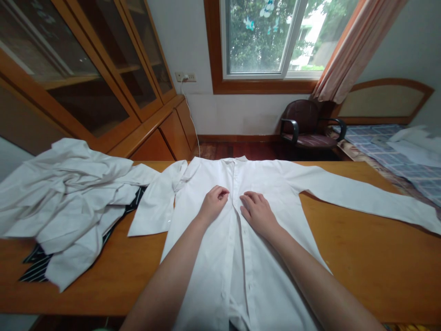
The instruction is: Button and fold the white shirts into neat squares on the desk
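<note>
A white long-sleeved button shirt point(275, 181) lies front up on the wooden table, collar at the far edge. Its front is closed near the top and parts lower down along the button placket. My left hand point(215, 202) is closed in a pinch on the cloth just left of the placket. Across the opening, my right hand point(257, 210) rests on the shirt with fingers stretched and slightly apart, thumb near the placket edge. One sleeve reaches out to the right; the other is bent down on the left.
A heap of white clothing point(79, 184) with a dark striped cloth point(36, 269) under it lies on the table's point(379, 253) left end. Beyond the table stand a glass-fronted cabinet point(138, 110), an armchair point(303, 124) and a bed point(382, 142).
</note>
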The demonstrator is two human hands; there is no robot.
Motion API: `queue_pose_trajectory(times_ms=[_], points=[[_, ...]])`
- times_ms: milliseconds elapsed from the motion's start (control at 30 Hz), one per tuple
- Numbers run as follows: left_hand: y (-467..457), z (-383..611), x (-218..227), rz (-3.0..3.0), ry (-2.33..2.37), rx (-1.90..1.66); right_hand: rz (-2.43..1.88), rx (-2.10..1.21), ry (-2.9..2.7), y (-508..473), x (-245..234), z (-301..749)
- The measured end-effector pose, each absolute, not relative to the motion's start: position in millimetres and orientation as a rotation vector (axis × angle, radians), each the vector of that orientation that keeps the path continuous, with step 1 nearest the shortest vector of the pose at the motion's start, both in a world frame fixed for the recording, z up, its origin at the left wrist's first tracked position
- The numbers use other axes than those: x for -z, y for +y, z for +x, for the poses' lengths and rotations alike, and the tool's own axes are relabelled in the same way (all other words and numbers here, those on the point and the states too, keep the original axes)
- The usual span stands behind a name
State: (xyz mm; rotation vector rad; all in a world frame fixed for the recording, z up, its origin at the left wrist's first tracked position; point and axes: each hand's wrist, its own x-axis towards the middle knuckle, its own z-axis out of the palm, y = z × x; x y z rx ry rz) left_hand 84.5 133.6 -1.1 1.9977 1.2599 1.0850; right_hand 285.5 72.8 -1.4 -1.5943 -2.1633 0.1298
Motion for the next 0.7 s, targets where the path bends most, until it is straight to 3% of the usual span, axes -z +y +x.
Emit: queue_pose_trajectory(times_ms=[200, 467, 700], points=[[130.2, 85.3, 4.6, 2.293, 1.247, -1.03, -1.61, 0.02, -2.295, 52.4, 7.6, 319.2], [86.6, 35.2, 16.7, 2.683, 1.418, -0.513, -1.741, 0.1, -2.302, 28.4, 16.3, 374.6], [70.8, 13.0, 16.2, 2.719, 1.585, -0.389, -1.775, 0.078, -2.32, 37.5, 15.8, 375.2]])
